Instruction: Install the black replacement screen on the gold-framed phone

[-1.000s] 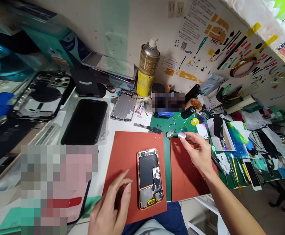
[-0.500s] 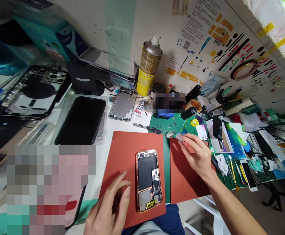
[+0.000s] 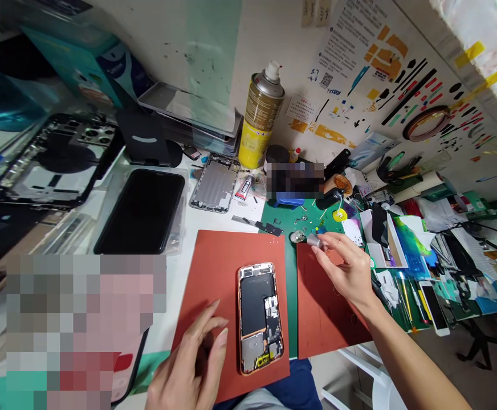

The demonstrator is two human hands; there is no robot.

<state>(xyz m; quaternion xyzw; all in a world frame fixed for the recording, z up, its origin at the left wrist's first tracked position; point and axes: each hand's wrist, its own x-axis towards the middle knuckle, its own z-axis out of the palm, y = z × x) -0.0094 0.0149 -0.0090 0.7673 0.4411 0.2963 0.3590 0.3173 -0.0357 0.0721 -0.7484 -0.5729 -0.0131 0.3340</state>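
An opened phone (image 3: 255, 302) lies on the left red mat (image 3: 214, 256), its battery, circuit board and metal parts exposed. Just left of it, my left hand (image 3: 192, 353) hovers with fingers loosely apart, holding nothing. My right hand (image 3: 346, 267) pinches a small grey metal cylinder (image 3: 314, 241), like a cap, between thumb and fingers at the top of the right red mat (image 3: 317, 319). Close by its left end is a small round silvery, glassy item (image 3: 297, 236) on the green mat; its kind is hard to make out.
Behind the mats stands a yellow spray can (image 3: 261, 114), with a grey phone housing (image 3: 214, 183) and a glue tube (image 3: 245, 187) below it. A black phone (image 3: 141, 210) lies on the left. Tools, a white box (image 3: 381, 236) and a white phone (image 3: 434, 307) crowd the right.
In my right hand the grey cylinder has turned slightly and moved a little toward me. My left hand has hardly moved, and the opened phone stays in place.
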